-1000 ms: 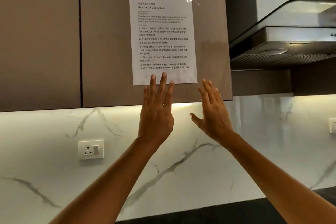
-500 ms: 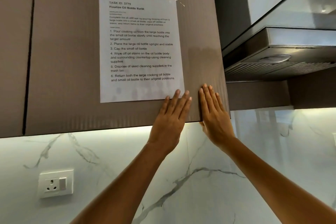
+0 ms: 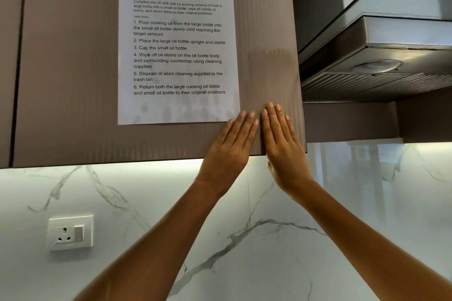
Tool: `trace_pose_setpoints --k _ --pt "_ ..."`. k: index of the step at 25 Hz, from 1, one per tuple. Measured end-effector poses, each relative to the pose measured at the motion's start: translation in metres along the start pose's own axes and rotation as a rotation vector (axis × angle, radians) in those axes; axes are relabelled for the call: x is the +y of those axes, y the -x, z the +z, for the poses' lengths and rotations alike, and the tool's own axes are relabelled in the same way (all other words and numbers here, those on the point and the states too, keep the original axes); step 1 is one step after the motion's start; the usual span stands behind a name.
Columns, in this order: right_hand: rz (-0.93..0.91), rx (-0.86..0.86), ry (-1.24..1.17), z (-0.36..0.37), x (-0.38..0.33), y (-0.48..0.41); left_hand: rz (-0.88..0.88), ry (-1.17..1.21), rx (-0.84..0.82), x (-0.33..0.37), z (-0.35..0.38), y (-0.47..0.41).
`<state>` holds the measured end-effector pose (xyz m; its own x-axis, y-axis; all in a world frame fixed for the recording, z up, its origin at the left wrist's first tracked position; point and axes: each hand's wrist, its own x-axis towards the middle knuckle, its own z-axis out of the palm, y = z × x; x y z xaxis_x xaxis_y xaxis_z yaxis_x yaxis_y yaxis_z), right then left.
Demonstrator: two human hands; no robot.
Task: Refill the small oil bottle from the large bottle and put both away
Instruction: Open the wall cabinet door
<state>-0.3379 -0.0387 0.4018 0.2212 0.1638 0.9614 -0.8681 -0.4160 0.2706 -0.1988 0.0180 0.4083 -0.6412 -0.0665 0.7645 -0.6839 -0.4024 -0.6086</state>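
Neither oil bottle is in view. My left hand (image 3: 230, 144) and my right hand (image 3: 281, 139) lie flat, side by side, against the lower right corner of a brown upper cabinet door (image 3: 73, 80). Both hold nothing; the fingers are straight and close together, pointing up. A printed task sheet (image 3: 178, 44) is taped to the door just left of and above my left fingertips.
A steel range hood (image 3: 381, 56) juts out to the right of the cabinet. Below the cabinet runs a white marble backsplash (image 3: 146, 215) with a wall socket (image 3: 71, 232) at lower left. A second cabinet door edge shows at far left.
Both hands rose from in front of the sheet and moved right onto the door's lower right corner. My view moved closer and tilted up, so the counter edge left the frame.
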Motion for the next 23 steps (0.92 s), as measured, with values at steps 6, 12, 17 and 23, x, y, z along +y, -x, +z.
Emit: trace_pose_setpoints --k 6,12,17,23 --pt "0.006 0.04 0.028 -0.045 -0.002 0.001 0.004 0.044 0.073 -0.004 -0.035 -0.006" --pt "-0.01 0.155 0.126 -0.13 -0.015 0.007 0.061 0.162 0.127 -0.026 -0.107 -0.012" --pt "0.248 0.28 -0.028 -0.207 -0.051 0.006 0.155 0.209 0.176 -0.061 -0.179 -0.02" --pt "0.319 0.438 -0.731 -0.287 -0.109 -0.018 0.124 0.199 0.131 -0.096 -0.259 -0.013"
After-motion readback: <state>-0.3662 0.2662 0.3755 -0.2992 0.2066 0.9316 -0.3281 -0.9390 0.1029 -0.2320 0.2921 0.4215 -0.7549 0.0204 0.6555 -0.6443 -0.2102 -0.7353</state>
